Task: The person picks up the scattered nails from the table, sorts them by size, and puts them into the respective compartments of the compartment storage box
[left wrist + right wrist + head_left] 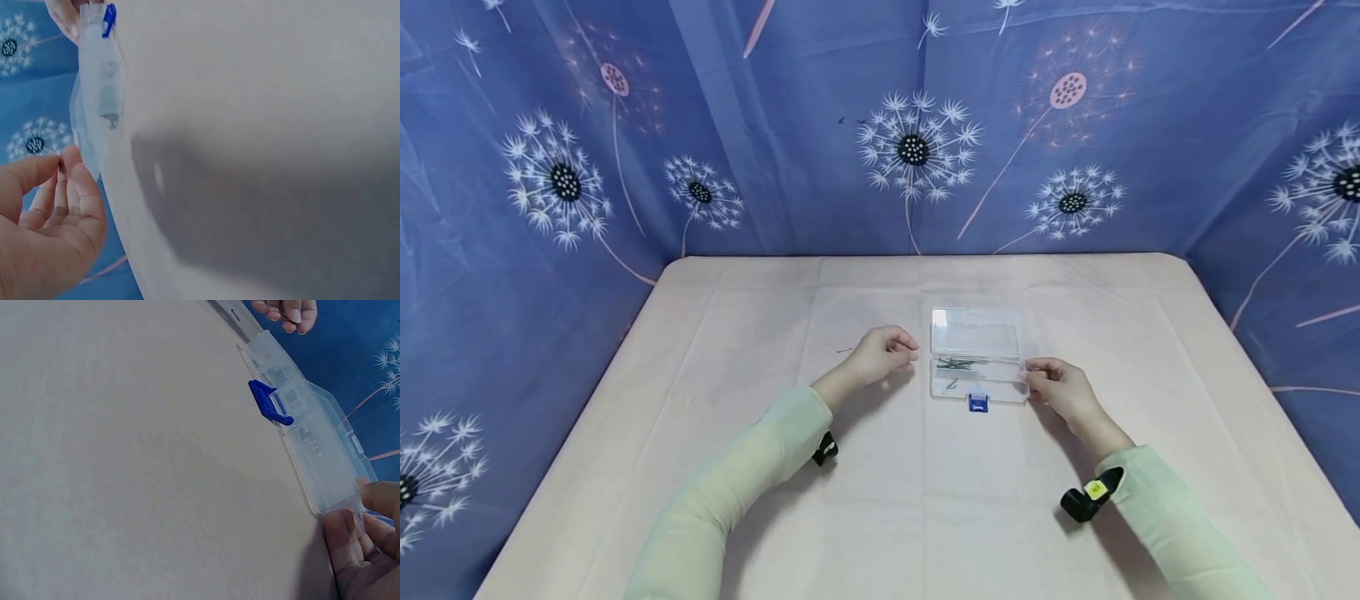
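Observation:
A clear plastic box (980,390) with a blue latch (977,403) lies on the table, its lid (976,332) standing open at the back. Several thin metal nails (957,364) lie in the rear part of the box, and a small dark piece (952,384) lies in the front part. My right hand (1063,389) grips the box's right end between thumb and fingers. Just left of the box, my left hand (882,354) is raised above the table. Its thumb and fingertips pinch a tiny dark piece (61,164), mostly hidden by the fingers.
One thin dark nail (845,350) lies on the pale tablecloth (760,333) left of my left hand. Blue curtains (805,167) with dandelion prints enclose the back and sides. Black wrist cameras (1081,503) hang under both sleeves.

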`<state>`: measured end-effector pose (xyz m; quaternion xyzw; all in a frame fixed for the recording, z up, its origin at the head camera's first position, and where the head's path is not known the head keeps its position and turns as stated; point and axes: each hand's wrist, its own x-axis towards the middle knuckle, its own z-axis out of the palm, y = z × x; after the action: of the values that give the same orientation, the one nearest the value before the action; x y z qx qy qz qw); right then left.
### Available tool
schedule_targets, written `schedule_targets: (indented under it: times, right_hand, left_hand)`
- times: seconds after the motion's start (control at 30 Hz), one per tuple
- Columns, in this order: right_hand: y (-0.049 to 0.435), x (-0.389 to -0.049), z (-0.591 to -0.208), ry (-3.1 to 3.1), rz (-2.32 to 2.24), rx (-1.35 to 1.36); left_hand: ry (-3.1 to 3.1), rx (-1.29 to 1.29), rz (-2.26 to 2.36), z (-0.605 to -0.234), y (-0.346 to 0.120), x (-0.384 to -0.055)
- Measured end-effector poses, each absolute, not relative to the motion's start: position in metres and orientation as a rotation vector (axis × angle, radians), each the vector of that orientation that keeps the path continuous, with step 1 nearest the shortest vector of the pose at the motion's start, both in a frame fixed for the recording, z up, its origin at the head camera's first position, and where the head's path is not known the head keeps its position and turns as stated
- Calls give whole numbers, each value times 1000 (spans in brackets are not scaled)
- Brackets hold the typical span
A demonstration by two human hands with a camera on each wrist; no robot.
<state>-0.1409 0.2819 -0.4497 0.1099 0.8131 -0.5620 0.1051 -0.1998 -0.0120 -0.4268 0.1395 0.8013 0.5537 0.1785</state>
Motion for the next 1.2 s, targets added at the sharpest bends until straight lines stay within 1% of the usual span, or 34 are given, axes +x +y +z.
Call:
schedule_targets:
  times: [0.2, 0.5, 0.73, 0.97, 1.2]
  right_hand:
    - [282, -141, -450, 2391, -1658, 329]
    - [282, -141, -450, 2392, -1621, 351]
    - [281, -141, -449, 2402, -1625, 336]
    - [280, -143, -450, 2410, -1619, 345]
    - [281, -143, -450, 2402, -1617, 369]
  left_hand:
    - [2219, 402, 1546, -425, 1, -196]
    - [2223, 483, 1485, -423, 17, -195]
    - [2211, 471, 1446, -424, 25, -196]
    - [2280, 481, 1391, -425, 25, -196]
    - [2396, 580, 1316, -421, 14, -200]
